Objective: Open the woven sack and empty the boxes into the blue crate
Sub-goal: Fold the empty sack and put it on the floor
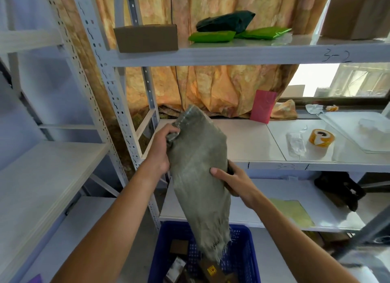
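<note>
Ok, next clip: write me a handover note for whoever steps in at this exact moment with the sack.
Left hand: grip closed on the upper end of the grey-green woven sack.
Right hand: grip on the sack's right side, mid-length.
Sack is upended, frayed open mouth down over the blue plastic crate.
Done: sack opened; several small cardboard boxes lie in the crate.
Left: check the sack is empty; cannot tell from here.

1. The grey woven sack is held upended over the blue crate; its frayed mouth hangs inside the rim.
2. Its upper end is gripped by the left hand; its side by the right hand.
3. Small boxes are seen lying in the crate.
</note>
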Motion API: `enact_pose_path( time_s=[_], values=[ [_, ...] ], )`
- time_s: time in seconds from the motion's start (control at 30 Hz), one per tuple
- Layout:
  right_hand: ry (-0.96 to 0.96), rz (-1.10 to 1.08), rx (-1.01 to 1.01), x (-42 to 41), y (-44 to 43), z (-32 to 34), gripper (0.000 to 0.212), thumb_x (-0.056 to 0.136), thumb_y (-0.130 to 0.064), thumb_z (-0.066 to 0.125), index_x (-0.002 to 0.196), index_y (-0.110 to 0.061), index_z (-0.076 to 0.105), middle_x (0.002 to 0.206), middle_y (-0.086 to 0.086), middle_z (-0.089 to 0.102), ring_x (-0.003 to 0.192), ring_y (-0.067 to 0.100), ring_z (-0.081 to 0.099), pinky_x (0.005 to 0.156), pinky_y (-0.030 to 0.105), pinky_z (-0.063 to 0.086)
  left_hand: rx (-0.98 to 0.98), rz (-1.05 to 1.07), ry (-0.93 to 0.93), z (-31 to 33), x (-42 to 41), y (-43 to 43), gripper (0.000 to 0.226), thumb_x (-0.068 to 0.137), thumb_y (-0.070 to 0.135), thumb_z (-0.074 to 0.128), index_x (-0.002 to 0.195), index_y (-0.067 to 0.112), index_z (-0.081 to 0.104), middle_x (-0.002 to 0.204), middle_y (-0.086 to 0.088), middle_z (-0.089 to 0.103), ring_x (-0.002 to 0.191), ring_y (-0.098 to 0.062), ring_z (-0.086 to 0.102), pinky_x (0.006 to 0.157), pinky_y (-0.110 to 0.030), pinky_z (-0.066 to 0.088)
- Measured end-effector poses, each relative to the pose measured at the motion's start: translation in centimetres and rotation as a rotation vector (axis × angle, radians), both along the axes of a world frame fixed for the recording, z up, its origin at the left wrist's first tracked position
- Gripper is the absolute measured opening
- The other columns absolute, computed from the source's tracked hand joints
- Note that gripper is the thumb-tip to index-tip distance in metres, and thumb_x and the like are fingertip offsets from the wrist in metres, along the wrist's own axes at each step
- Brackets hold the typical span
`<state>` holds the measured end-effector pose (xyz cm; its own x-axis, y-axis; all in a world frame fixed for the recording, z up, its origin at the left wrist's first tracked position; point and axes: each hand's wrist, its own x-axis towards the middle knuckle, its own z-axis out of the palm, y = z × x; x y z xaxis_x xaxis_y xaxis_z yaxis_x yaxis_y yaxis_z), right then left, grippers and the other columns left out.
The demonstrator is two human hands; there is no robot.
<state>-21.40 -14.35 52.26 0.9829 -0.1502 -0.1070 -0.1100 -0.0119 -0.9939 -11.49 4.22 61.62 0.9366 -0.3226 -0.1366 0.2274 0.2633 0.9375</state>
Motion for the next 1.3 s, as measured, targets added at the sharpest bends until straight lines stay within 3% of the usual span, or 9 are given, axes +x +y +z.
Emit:
enact_pose_path(
  time_s=[0.07, 0.2, 0.57, 0.7, 0.87, 1.03, 1.13, 1.2, 1.3],
  values=[
    [0.044, 0.035, 0.054, -0.2, 0.4, -0.6, 0.027, 0.087, -0.031, 0.076, 0.104, -0.013, 0.066, 0.06, -0.001, 0.058, 0.041, 0.014, 0.041, 0.041, 0.026, 0.026, 0.01, 0.068, 0.024, 0.8, -0.2, -0.1, 0.022, 0.093, 0.025, 0.053, 0.078, 0.017, 0.067, 0.072, -0.006, 0.066, 0.076, -0.022, 0.06, 0.071, -0.033, 0.045],
    [0.044, 0.02, 0.325, -0.4, 0.2, -0.2, 0.03, 0.087, -0.01, 0.071, 0.063, -0.012, 0.052, 0.045, 0.003, 0.034, 0.035, 0.014, 0.023, 0.044, 0.033, 0.012, 0.08, 0.136, 0.201, 0.3, 0.6, 1.4, 0.021, 0.095, 0.028, 0.053, 0.084, 0.013, 0.063, 0.079, -0.01, 0.059, 0.074, -0.024, 0.058, 0.068, -0.032, 0.046],
    [-0.158, 0.048, 0.396, 0.1, 1.8, 4.5, 0.026, 0.094, -0.009, 0.063, 0.073, -0.013, 0.05, 0.05, 0.003, 0.035, 0.034, 0.012, 0.025, 0.037, 0.027, 0.016, 0.314, -0.039, 0.235, -2.6, -6.0, 2.4, 0.044, 0.107, -0.002, 0.03, 0.068, 0.013, 0.043, 0.059, -0.011, 0.047, 0.061, -0.017, 0.036, 0.045, -0.018, 0.041],
    [-0.14, -0.11, 0.393, 0.7, 1.9, 3.9, 0.014, 0.097, -0.014, 0.062, 0.084, -0.013, 0.055, 0.056, 0.0, 0.04, 0.037, 0.011, 0.026, 0.035, 0.024, 0.019, 0.099, 0.021, 0.255, -5.0, -3.8, 2.0, 0.049, 0.106, 0.042, 0.044, 0.086, 0.005, 0.07, 0.083, -0.019, 0.073, 0.084, -0.026, 0.064, 0.072, -0.034, 0.05],
    [-0.137, -0.314, 0.433, 1.5, 1.9, 2.9, 0.017, 0.1, -0.017, 0.058, 0.084, -0.016, 0.052, 0.053, -0.003, 0.038, 0.037, 0.01, 0.028, 0.033, 0.025, 0.022, -0.011, -0.17, 0.16, -7.2, -4.7, 2.0, 0.09, 0.057, 0.091, 0.055, 0.109, 0.019, 0.073, 0.118, -0.014, 0.075, 0.099, -0.021, 0.075, 0.088, -0.041, 0.055],
    [0.01, -0.345, 0.536, 2.5, 1.1, 2.3, 0.031, 0.099, -0.019, 0.058, 0.072, -0.017, 0.043, 0.044, -0.003, 0.032, 0.03, 0.009, 0.025, 0.031, 0.021, 0.019, 0.398, -0.276, -0.082, -9.8, -6.1, -0.4, 0.037, 0.08, 0.021, 0.084, 0.114, 0.026, 0.069, 0.104, 0.005, 0.079, 0.094, -0.006, 0.074, 0.077, -0.02, 0.057],
    [-0.048, -0.341, 0.21, 2.2, -0.5, 2.3, 0.023, 0.095, -0.027, 0.065, 0.08, -0.012, 0.058, 0.059, -0.001, 0.055, 0.036, 0.008, 0.041, 0.039, 0.024, 0.031, 0.274, -0.13, 0.092, -11.2, -4.4, 0.0, 0.04, 0.085, 0.023, 0.081, 0.123, 0.017, 0.067, 0.114, -0.002, 0.076, 0.104, -0.017, 0.072, 0.085, -0.029, 0.055],
    [-0.171, -0.41, -0.186, 1.0, -1.2, 1.9, 0.018, 0.094, -0.033, 0.067, 0.102, -0.017, 0.07, 0.091, -0.003, 0.075, 0.069, 0.003, 0.066, 0.065, 0.024, 0.049, 0.232, -0.044, 0.155, -11.5, -3.0, 0.6, 0.039, 0.085, 0.026, 0.081, 0.12, 0.015, 0.067, 0.115, -0.005, 0.075, 0.105, -0.02, 0.071, 0.087, -0.032, 0.055],
    [-0.304, -0.18, -0.564, -1.3, -0.7, 0.5, 0.059, 0.087, -0.056, 0.068, 0.139, -0.035, 0.052, 0.133, -0.012, 0.065, 0.116, 0.001, 0.062, 0.096, 0.024, 0.049, 0.303, 0.002, 0.11, -10.9, -1.4, 0.9, 0.033, 0.083, 0.023, 0.083, 0.112, 0.013, 0.07, 0.108, -0.007, 0.076, 0.098, -0.021, 0.073, 0.08, -0.031, 0.057]
  ],
)
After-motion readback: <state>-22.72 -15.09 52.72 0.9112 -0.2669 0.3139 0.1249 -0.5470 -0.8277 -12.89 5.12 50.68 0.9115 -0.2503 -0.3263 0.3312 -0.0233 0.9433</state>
